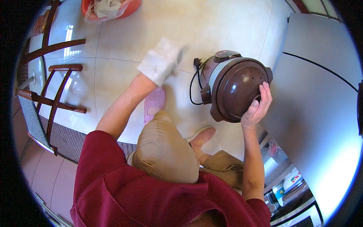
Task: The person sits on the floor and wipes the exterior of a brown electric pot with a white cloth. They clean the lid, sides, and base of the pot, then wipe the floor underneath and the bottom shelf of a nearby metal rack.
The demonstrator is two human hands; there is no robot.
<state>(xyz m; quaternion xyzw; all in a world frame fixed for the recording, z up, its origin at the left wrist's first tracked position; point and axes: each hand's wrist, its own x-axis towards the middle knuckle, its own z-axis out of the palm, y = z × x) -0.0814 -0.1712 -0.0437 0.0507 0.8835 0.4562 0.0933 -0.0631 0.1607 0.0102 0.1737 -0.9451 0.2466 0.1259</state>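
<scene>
My left hand is hidden inside a white cloth or mitt (161, 62), blurred, with a greyish patch on its right side. It is held above the floor, left of an electric stew pot (208, 68), and touches nothing else I can make out. The pot has a glossy dark brown lid (234, 88) with small holes and appears tipped towards me. My right hand (259, 103) grips the lid at its right side, thumb and fingers curved over it. A black power cord and plug (197, 63) hang on the pot's left side.
A grey refrigerator-like cabinet (314, 93) stands close on the right, beside shelves with packages (283, 187). Dark wooden chairs (58, 98) are at left. A red basin (130, 8) holding cloth and plastic sits on the tiled floor (119, 79). My feet are near the pot.
</scene>
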